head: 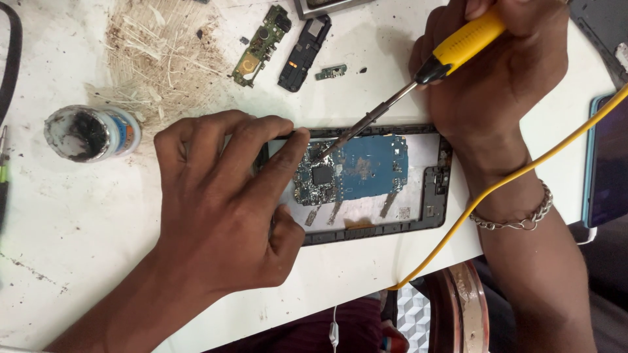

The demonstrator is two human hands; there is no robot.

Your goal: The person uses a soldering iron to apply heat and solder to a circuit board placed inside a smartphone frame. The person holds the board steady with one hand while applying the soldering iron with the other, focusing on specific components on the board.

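From my head camera, my left hand [219, 209] presses fingertips on the left end of the opened phone frame [432, 196] on the white desk [78, 222]. My right hand [497, 72] grips a yellow-handled soldering iron [418, 72], tip touching the blue circuit board [353, 168].

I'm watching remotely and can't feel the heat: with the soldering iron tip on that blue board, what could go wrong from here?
1. The left hand steadies the phone frame with fingertips very near the soldering iron tip; a slip may burn them.
2. The tip sits among dense parts on the blue circuit board; lingering could bridge or lift them.
3. The yellow cord drapes past the table edge and might snag the right hand.
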